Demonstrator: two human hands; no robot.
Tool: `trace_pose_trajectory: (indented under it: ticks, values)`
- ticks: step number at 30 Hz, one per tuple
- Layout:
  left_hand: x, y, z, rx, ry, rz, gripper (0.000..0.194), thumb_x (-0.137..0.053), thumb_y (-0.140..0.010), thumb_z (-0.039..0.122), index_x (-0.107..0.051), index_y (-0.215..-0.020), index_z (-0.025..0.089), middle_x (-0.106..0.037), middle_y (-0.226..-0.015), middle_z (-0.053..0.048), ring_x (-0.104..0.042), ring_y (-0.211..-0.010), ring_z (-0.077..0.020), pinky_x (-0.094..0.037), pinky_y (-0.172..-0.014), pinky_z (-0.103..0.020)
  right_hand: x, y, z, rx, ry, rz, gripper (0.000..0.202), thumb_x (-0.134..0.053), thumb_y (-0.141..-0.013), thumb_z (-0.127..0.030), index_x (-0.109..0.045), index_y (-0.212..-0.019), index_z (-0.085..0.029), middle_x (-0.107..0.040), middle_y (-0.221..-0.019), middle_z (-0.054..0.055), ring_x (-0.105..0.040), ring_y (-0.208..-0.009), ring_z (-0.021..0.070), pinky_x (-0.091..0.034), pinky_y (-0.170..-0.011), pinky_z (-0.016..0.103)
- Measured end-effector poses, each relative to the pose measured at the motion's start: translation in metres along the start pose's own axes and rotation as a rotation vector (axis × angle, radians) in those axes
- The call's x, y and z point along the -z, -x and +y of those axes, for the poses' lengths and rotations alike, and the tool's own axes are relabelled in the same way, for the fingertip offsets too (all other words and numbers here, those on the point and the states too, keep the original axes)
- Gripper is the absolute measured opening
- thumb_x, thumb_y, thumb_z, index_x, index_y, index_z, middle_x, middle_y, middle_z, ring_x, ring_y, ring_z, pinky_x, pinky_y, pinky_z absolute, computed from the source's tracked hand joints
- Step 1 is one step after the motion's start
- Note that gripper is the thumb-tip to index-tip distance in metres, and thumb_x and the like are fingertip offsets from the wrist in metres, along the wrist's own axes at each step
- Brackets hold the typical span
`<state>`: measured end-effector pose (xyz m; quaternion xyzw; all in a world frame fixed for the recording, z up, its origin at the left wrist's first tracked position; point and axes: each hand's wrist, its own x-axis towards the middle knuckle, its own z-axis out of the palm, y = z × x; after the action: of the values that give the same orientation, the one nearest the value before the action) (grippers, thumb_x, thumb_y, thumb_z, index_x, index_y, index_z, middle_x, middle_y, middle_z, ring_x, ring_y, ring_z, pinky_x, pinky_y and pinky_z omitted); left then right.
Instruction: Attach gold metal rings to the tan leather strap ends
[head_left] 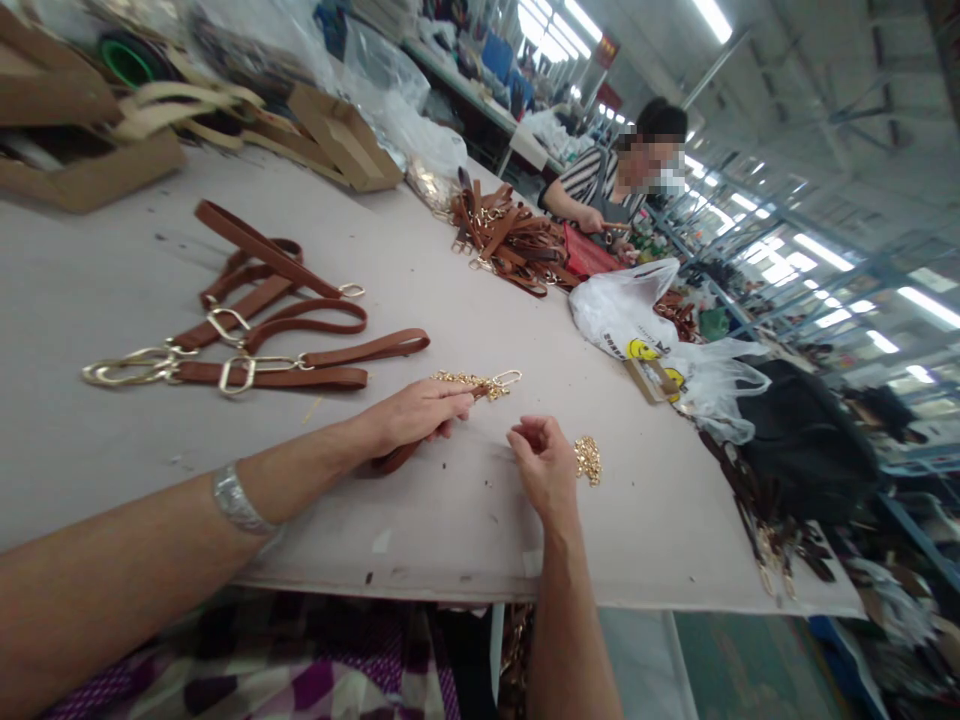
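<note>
My left hand (424, 412) is closed around a brown leather strap (396, 460), whose looped end shows under the wrist. Just past its fingertips lies a gold chain (459, 380) with a gold oval clasp (507, 379). To the right, my right hand (546, 465) hovers with loosely curled fingers, thumb apart, and nothing visible in them. A small heap of gold chain (589, 460) sits beside that hand, partly behind it. Left of my hands, several brown straps with gold rings (277, 300) lie spread on the table.
Across the pale table (645, 540), a pile of brown straps (510, 240) lies near a person in a striped top (589, 180). A white plastic bag (622, 305), a black bag (802, 430) and dark straps (765, 520) occupy the right. Cardboard boxes (341, 140) stand at back left.
</note>
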<state>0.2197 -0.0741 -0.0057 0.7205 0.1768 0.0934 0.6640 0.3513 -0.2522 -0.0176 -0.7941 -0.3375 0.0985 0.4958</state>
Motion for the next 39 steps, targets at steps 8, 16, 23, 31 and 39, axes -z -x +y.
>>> trace_pose_trajectory:
  ticks: [8, 16, 23, 31, 39]
  values:
    - [-0.005, 0.002, 0.007, 0.086, 0.361, -0.075, 0.028, -0.06, -0.076, 0.028, -0.069, -0.096, 0.01, -0.059, -0.07, -0.002, -0.051, -0.057, -0.0109, -0.039, -0.052, -0.023, 0.06, 0.023, 0.025, 0.197, 0.748, -0.172, 0.021, -0.05, -0.084, -0.019, -0.06, -0.103, -0.019, -0.069, -0.092, 0.006, -0.064, -0.082, 0.0186, -0.048, -0.077, 0.032]
    - [-0.007, 0.006, 0.008, 0.108, 0.444, -0.184, 0.024, -0.068, -0.069, 0.02, -0.065, -0.093, 0.015, -0.058, -0.069, 0.001, -0.052, -0.058, -0.0103, -0.043, -0.053, -0.022, 0.06, 0.018, 0.023, 0.213, 0.834, -0.208, 0.024, -0.046, -0.084, -0.013, -0.061, -0.102, -0.018, -0.07, -0.093, 0.007, -0.064, -0.086, 0.0197, -0.046, -0.077, 0.03]
    - [-0.01, 0.008, 0.008, 0.075, 0.215, -0.148, 0.017, -0.064, -0.075, 0.028, -0.066, -0.087, 0.016, -0.057, -0.06, 0.002, -0.05, -0.051, -0.0099, -0.04, -0.048, -0.02, 0.059, 0.009, 0.019, 0.156, 0.892, -0.232, 0.025, -0.049, -0.081, -0.011, -0.063, -0.1, -0.02, -0.073, -0.089, 0.006, -0.067, -0.081, 0.0209, -0.045, -0.073, 0.031]
    - [-0.012, 0.01, 0.008, 0.034, 0.122, -0.064, 0.021, -0.06, -0.079, 0.035, -0.067, -0.091, 0.018, -0.055, -0.057, 0.004, -0.04, -0.042, -0.0071, -0.028, -0.039, -0.018, 0.056, -0.002, 0.014, 0.112, 0.871, -0.192, 0.018, -0.052, -0.083, -0.017, -0.065, -0.093, -0.021, -0.072, -0.08, 0.006, -0.066, -0.072, 0.0213, -0.045, -0.067, 0.033]
    - [-0.016, 0.009, 0.008, -0.103, 0.067, 0.032, 0.011, -0.059, -0.075, 0.023, -0.064, -0.076, 0.014, -0.051, -0.059, 0.004, -0.047, -0.055, -0.0099, -0.036, -0.05, -0.02, -0.003, 0.02, -0.028, 0.061, -0.178, -0.066, 0.017, -0.068, -0.081, -0.032, -0.064, -0.09, -0.019, -0.069, -0.078, 0.002, -0.066, -0.07, 0.0152, -0.054, -0.068, 0.03]
